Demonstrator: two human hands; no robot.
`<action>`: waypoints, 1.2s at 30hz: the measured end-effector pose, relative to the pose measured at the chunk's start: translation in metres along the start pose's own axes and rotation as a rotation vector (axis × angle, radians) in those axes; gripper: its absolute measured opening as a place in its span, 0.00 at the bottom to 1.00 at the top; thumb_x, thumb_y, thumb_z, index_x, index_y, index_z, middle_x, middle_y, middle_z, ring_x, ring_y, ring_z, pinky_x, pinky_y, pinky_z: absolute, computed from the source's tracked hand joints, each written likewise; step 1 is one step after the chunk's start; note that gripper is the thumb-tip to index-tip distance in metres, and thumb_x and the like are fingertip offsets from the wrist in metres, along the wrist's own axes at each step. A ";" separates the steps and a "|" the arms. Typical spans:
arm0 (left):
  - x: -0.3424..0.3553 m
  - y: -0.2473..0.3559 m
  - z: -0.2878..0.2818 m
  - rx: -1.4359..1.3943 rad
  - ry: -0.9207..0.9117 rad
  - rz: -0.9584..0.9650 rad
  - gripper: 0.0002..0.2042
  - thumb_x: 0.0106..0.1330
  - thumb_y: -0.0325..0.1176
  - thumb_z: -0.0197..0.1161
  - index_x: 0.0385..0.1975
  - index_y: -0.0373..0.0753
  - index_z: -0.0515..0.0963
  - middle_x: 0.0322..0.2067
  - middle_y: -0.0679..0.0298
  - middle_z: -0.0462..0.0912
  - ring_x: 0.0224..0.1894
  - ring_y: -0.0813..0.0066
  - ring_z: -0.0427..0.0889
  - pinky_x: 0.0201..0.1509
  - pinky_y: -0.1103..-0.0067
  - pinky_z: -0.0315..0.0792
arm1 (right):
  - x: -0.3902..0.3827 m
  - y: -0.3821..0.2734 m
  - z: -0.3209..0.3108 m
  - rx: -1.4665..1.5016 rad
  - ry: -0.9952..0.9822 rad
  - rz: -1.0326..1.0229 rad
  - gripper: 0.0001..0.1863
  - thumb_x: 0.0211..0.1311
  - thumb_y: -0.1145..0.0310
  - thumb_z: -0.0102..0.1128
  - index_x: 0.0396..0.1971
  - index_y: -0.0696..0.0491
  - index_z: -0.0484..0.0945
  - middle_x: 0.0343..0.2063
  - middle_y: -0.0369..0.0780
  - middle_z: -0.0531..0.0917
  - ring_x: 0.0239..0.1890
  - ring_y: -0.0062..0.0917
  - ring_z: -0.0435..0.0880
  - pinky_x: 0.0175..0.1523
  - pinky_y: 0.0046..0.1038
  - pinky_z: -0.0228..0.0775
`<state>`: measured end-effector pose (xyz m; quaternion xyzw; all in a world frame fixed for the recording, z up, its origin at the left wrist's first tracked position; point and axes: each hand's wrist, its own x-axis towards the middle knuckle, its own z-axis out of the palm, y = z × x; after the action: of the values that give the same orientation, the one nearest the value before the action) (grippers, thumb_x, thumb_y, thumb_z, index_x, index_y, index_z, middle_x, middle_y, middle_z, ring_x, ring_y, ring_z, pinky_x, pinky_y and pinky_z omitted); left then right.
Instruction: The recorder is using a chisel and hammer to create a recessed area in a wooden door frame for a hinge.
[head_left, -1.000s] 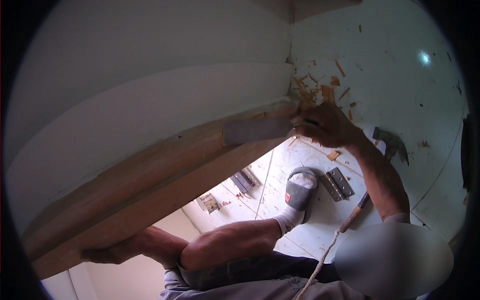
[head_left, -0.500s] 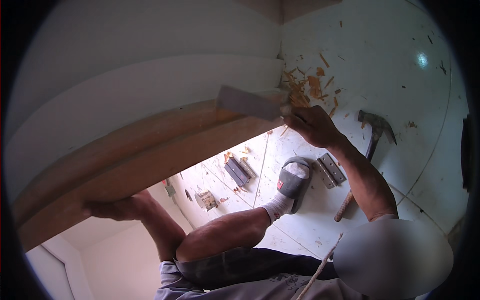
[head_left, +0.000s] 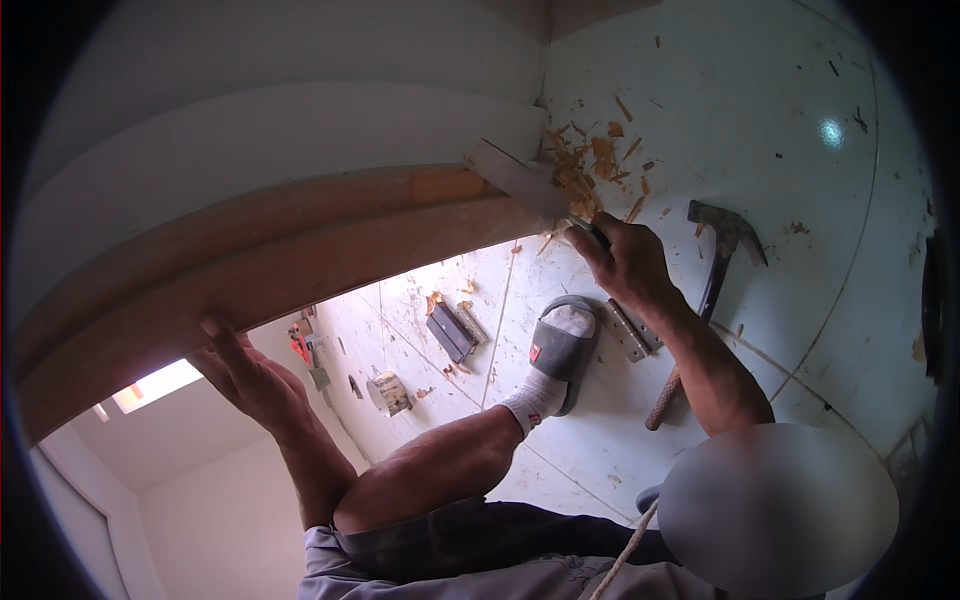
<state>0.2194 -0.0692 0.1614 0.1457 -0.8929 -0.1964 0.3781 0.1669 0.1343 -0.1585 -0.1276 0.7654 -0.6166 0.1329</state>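
Note:
A long wooden door edge (head_left: 300, 250) runs across the view from lower left to the centre. My left hand (head_left: 245, 375) presses flat against its lower side, fingers spread on the wood. My right hand (head_left: 625, 262) is closed around the handle of a wide flat chisel (head_left: 515, 180), whose blade lies against the end of the wooden edge. Orange wood chips (head_left: 585, 165) lie scattered on the pale tiled floor (head_left: 820, 330) just beyond the blade.
A claw hammer (head_left: 715, 270) lies on the floor right of my right hand. A metal hinge (head_left: 630, 330) sits beside my foot in a grey slide sandal (head_left: 562, 345). Dark hinges (head_left: 450, 330), a tape roll (head_left: 388, 393) and small tools lie further left.
My right hand with the chisel has slid along the wood end and sits lower now. My left hand has shifted up along the door's underside. The view has tilted, showing more floor.

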 end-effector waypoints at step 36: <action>0.028 0.037 0.168 1.411 -1.174 0.663 0.17 0.57 0.46 0.60 0.43 0.44 0.78 0.48 0.59 0.79 0.53 0.64 0.78 0.56 0.63 0.74 | -0.097 0.050 -0.045 -0.376 0.013 0.157 0.20 0.62 0.53 0.58 0.35 0.58 0.76 0.22 0.48 0.82 0.28 0.42 0.84 0.34 0.40 0.76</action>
<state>0.0732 -0.0077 0.0886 -0.0410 -0.8475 0.4583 -0.2648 0.2397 0.2200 -0.1935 -0.0861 0.8754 -0.4514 0.1498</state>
